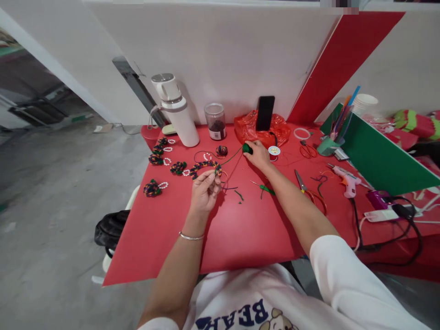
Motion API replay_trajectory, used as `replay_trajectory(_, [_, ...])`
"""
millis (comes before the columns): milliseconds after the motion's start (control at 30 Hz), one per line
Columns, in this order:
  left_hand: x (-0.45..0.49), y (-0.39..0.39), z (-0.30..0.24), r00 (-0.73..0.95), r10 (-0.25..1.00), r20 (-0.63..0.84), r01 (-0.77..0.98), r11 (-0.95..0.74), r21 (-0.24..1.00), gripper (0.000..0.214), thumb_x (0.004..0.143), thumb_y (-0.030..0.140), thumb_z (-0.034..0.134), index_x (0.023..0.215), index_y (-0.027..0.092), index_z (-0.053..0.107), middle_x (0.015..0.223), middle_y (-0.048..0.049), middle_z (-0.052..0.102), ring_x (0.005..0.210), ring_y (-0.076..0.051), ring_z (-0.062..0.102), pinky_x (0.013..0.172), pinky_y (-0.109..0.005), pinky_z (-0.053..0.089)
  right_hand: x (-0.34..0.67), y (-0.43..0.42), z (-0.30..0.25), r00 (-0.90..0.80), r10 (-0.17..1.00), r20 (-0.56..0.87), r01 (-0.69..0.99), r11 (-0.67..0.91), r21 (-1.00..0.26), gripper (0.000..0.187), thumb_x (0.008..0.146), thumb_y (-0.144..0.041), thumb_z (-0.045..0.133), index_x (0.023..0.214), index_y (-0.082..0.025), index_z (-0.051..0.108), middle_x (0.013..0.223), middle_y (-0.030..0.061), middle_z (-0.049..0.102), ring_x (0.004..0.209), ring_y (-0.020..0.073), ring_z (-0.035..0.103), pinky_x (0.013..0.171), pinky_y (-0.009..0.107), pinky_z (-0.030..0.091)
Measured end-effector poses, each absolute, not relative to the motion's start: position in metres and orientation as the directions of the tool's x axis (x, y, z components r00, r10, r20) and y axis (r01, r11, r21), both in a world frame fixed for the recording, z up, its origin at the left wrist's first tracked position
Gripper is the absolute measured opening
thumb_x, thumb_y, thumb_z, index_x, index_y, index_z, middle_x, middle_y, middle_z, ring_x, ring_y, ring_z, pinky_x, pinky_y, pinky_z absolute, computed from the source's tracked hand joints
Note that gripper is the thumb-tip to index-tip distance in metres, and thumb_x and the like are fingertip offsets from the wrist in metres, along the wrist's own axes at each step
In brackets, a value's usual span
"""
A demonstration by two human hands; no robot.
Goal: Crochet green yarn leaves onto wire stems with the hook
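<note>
My left hand (205, 192) is raised a little over the red table (240, 229), its fingers pinched on one end of a multicoloured wrapped hoop (205, 167) that curves back over the table. A green thread (231, 159) runs from that hoop end to a dark green spool (247, 148) farther back. My right hand (258, 155) is stretched out and closed around that spool. Short green thread scraps (264, 188) lie between my arms.
Several small woven flowers with white bead loops (152, 188) lie at the left. A white flask (176, 110), a jar (215, 121), a phone on a red bag (265, 114), scissors (302, 183), a glue gun (347, 181), a cup of pens (328, 144) and cables (395, 215) are around.
</note>
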State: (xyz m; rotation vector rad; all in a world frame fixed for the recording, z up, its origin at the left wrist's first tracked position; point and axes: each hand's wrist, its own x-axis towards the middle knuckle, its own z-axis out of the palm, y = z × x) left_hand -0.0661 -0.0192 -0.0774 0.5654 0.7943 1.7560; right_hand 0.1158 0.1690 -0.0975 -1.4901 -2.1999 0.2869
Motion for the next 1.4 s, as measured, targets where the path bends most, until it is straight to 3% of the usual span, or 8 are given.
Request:
replay_trajectory(233, [-0.061,-0.016,-0.082,-0.328,0.944,-0.038,-0.594,-0.175,0.785,0.032,0.063,0.033,0.092,0.084,0.015,0.075,0.061,-0.0019,0.071,0.038,-0.006,0.051,0.033,-0.014,0.03,0.109,0.158,-0.082,-0.341,0.897,0.281,0.795,0.434,-0.424,0.062,0.086,-0.024,0.071,0.147,-0.023,0.057,0.141,0.0135,0.061,0.13,0.0331,0.057,0.106,0.048,0.051])
replay_trajectory(333, [-0.06,-0.015,-0.083,-0.326,0.945,-0.037,-0.593,-0.174,0.786,0.034,0.065,0.033,0.092,0.089,0.016,0.075,0.065,-0.0025,0.074,0.038,-0.005,0.05,0.033,-0.014,0.03,0.106,0.135,-0.066,-0.311,0.88,0.359,0.705,0.467,-0.534,0.042,0.088,-0.021,0.066,0.13,-0.021,0.069,0.133,0.0123,0.067,0.123,0.0297,0.061,0.108,0.047,0.05])
replay_trajectory(433, [-0.059,-0.015,-0.082,-0.312,0.949,-0.043,-0.594,-0.16,0.789,0.036,0.066,0.032,0.091,0.094,0.016,0.074,0.075,-0.004,0.078,0.038,-0.004,0.05,0.033,-0.015,0.029,0.102,0.094,-0.056,-0.411,0.874,0.258,0.412,0.431,-0.803,0.022,0.09,-0.026,0.061,0.102,-0.02,0.078,0.1,0.0071,0.078,0.093,0.0206,0.07,0.091,0.037,0.057])
replay_trajectory(567, [-0.056,-0.017,-0.079,-0.274,0.96,-0.062,-0.605,-0.122,0.787,0.041,0.064,0.031,0.092,0.097,0.016,0.072,0.075,-0.0023,0.077,0.042,-0.007,0.057,0.033,-0.015,0.031,0.097,0.042,-0.062,-0.643,0.765,0.037,0.113,0.143,-0.983,0.037,0.083,-0.024,0.066,0.119,-0.02,0.074,0.103,0.0034,0.079,0.071,0.0128,0.067,0.064,0.026,0.058])
replay_trajectory(900, [-0.047,-0.039,-0.064,-0.052,0.998,0.018,-0.535,-0.044,0.843,0.035,0.068,0.039,0.092,0.083,0.014,0.072,0.056,-0.0007,0.068,0.037,-0.009,0.055,0.034,-0.016,0.039,0.109,0.054,-0.051,-0.505,0.855,0.12,0.409,0.36,-0.838,0.037,0.081,-0.009,0.058,0.108,-0.022,0.079,0.097,0.004,0.08,0.088,0.02,0.074,0.083,0.033,0.059])
replay_trajectory(1133, [-0.046,-0.06,-0.049,-0.026,0.997,0.077,-0.567,-0.078,0.82,0.028,0.071,0.036,0.091,0.083,0.016,0.075,0.06,-0.0022,0.071,0.041,-0.01,0.059,0.037,-0.016,0.043,0.113,0.102,-0.05,-0.287,0.906,0.311,0.779,0.409,-0.476,0.069,0.084,-0.017,0.068,0.151,-0.022,0.053,0.143,0.0158,0.058,0.125,0.0316,0.062,0.101,0.045,0.053])
replay_trajectory(1267, [-0.053,-0.077,-0.045,0.103,0.985,0.139,-0.545,-0.061,0.836,0.024,0.075,0.039,0.089,0.08,0.019,0.078,0.058,-0.0037,0.069,0.04,-0.011,0.058,0.038,-0.018,0.043,0.11,0.107,-0.065,-0.482,0.834,0.268,0.621,0.541,-0.567,0.036,0.088,-0.021,0.067,0.122,-0.026,0.075,0.14,0.009,0.062,0.123,0.0239,0.064,0.103,0.04,0.052])
replay_trajectory(1400, [-0.068,-0.087,-0.043,0.508,0.841,0.184,-0.376,0.025,0.926,0.03,0.079,0.048,0.083,0.074,0.019,0.079,0.058,-0.0096,0.069,0.042,-0.017,0.062,0.045,-0.029,0.052,0.108,0.11,-0.058,-0.344,0.88,0.329,0.448,0.461,-0.766,0.019,0.092,-0.026,0.061,0.095,-0.021,0.079,0.116,0.0086,0.075,0.111,0.0208,0.069,0.099,0.037,0.054])
